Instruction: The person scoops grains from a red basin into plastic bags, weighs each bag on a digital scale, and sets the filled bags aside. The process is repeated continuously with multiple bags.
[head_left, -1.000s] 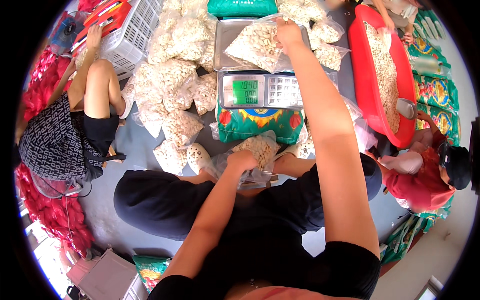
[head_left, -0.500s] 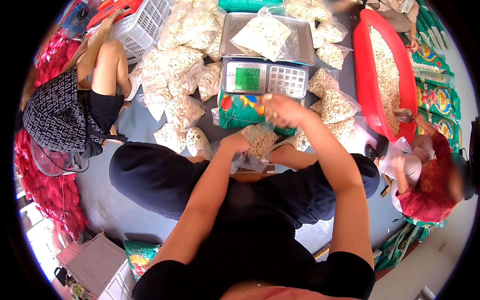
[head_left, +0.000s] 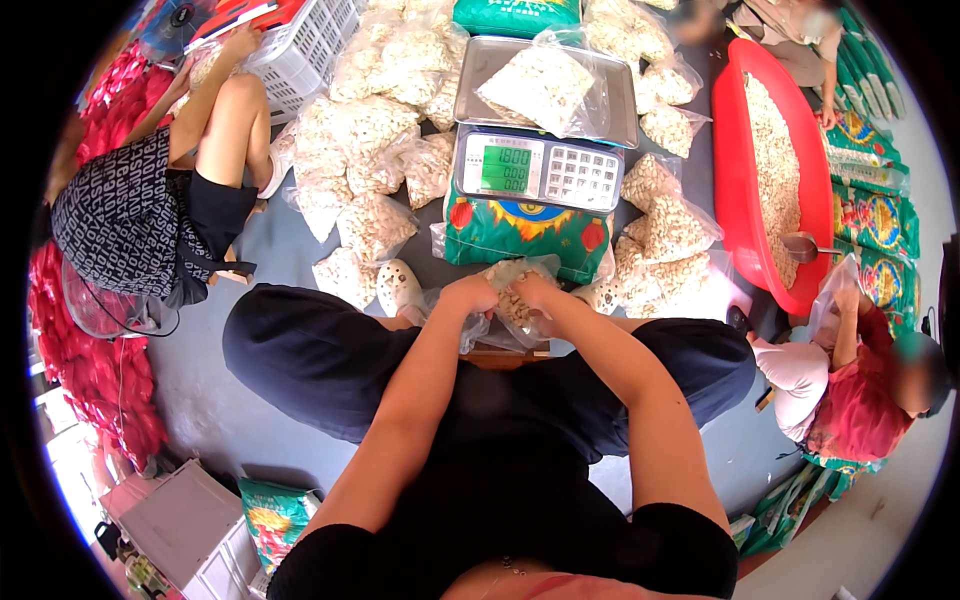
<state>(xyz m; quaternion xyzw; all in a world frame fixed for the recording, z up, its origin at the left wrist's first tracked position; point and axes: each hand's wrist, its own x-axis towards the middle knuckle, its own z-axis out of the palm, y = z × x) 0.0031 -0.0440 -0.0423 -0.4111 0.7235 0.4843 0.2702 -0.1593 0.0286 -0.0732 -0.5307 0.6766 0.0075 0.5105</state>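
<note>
The clear bag (head_left: 518,311) with pale pieces stands open between the lower legs of the person, and both hands are at it. The left hand (head_left: 470,293) has its grip closed on the left edge of the plastic. The right hand (head_left: 532,291) reaches down to the opening from the other side; its fingers are partly hidden, so I cannot tell if this grip is open or closed. In front of them is a scale (head_left: 584,178) with a lit green display, and a filled bag (head_left: 536,88) lies on its metal tray. On its near side a green sack (head_left: 520,236) is seen. Many packed bags (head_left: 352,135) are piled to the left. At the right, a metal scoop (head_left: 801,247) rests in a long red tub (head_left: 729,165), near a co-worker (head_left: 858,400) in red.
</note>
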